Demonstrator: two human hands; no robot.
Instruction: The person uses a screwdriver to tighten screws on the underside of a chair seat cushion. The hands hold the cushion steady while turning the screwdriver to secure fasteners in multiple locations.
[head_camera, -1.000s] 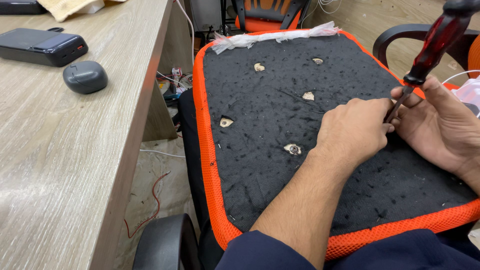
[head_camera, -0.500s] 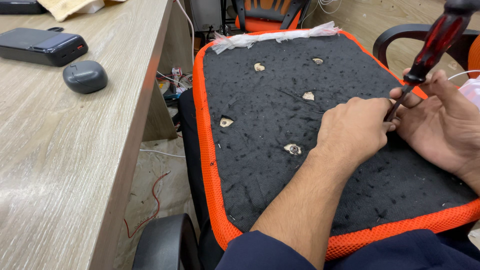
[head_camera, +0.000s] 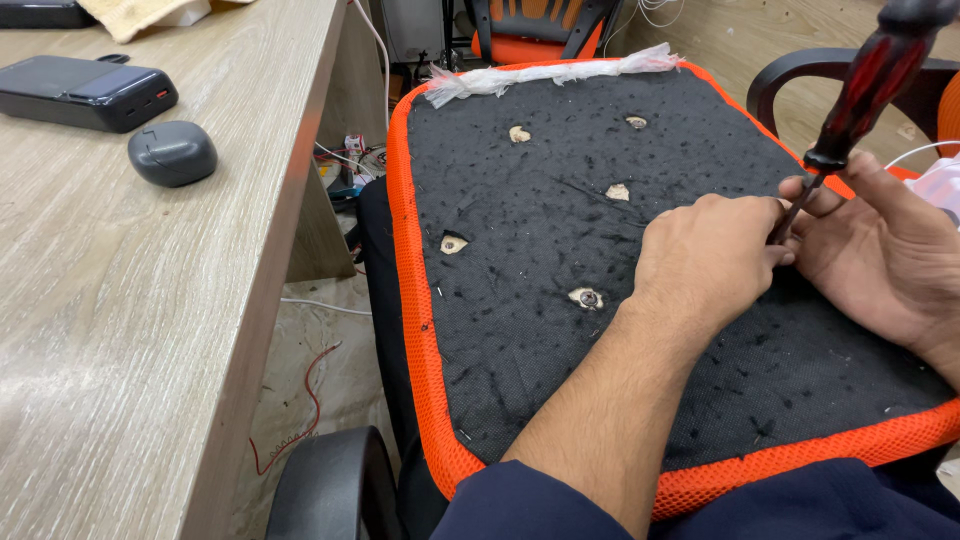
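Left hand hides screwdriver tip

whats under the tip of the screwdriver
The screwdriver shaft runs down between the left hand and right hand toward the black seat underside; the hands cover its tip.

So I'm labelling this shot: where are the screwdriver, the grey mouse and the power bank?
screwdriver (head_camera: 868, 85), head view, on its dark red handle.
grey mouse (head_camera: 172, 152), head view, middle of its top.
power bank (head_camera: 85, 90), head view, on its flat top face.
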